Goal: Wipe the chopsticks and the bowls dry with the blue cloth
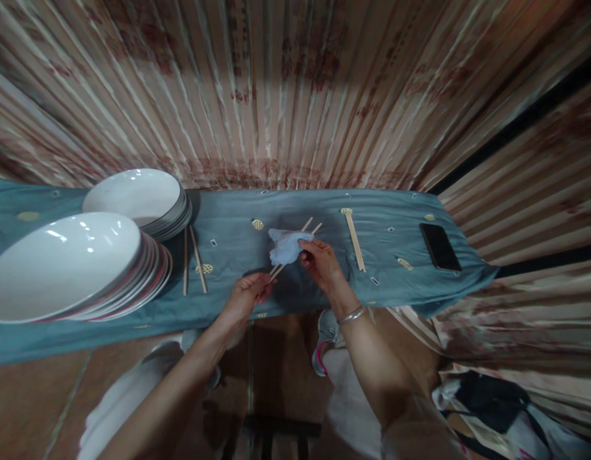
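Note:
Above the middle of the cloth-covered table, my left hand (pixel 253 289) is closed on the near ends of a pair of chopsticks (pixel 276 271). Their far tips point away and to the right. A pale blue cloth (pixel 286 246) lies around the middle of the chopsticks, hiding that part. My right hand (pixel 319 259) pinches the cloth at its right side, thumb and fingers pressed on it. To the right lies a bundle of chopsticks (pixel 354 241) on the table. Two more chopsticks (pixel 198 259) rest apart on the left, beside the bowls.
A stack of large white bowls (pixel 60 262) with red rims stands at the left front; a stack of smaller white bowls (pixel 137 195) is behind it. A black phone (pixel 439 246) lies on the blue-green tablecloth (pixel 395 287) at right. Pleated curtains (pixel 276 96) hang behind the table.

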Motion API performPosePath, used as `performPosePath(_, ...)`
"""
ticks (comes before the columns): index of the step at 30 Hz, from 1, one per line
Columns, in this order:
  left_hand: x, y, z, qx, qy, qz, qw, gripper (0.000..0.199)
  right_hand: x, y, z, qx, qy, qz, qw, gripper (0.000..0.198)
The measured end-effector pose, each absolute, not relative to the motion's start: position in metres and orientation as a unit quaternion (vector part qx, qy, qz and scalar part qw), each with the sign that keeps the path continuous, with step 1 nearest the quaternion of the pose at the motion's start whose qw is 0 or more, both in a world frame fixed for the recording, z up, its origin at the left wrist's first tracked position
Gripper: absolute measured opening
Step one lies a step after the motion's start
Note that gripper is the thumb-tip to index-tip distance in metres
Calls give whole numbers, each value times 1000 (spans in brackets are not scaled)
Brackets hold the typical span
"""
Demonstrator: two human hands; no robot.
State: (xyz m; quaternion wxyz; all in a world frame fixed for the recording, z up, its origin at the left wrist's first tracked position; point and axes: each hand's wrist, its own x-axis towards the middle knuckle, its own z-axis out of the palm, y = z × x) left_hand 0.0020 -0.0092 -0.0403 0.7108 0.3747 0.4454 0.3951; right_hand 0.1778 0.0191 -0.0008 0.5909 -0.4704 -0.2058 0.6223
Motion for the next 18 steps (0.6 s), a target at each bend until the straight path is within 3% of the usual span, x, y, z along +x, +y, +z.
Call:
performPosePath(9, 4, -12, -39, 366, 448, 376, 723, 36, 203, 26, 2, -457, -195, 584, 641, 25)
performPosePath(18, 5, -10, -37, 340, 462, 388, 721, 40, 187, 19, 1, -460, -190, 614, 613, 27)
